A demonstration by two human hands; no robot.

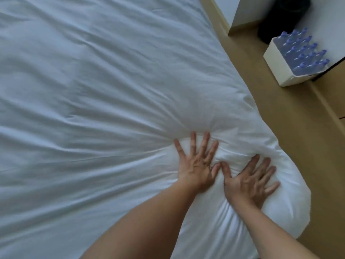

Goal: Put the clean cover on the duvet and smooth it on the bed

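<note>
The white covered duvet (104, 86) spreads over the bed and fills most of the view, with long creases running toward my hands. My left hand (196, 161) lies flat with fingers spread, pressing the fabric near the duvet's right side. My right hand (251, 179) also presses flat with fingers spread, on the puffy corner (283, 199) that bulges over the bed's edge. The two thumbs nearly touch. A ridge of bunched fabric rises just beyond my fingertips.
Tan floor (291, 131) runs along the bed's right side. A white box (280, 64) holding several blue-capped bottles stands on the floor at the upper right. A dark object (283, 17) stands behind it, against white furniture.
</note>
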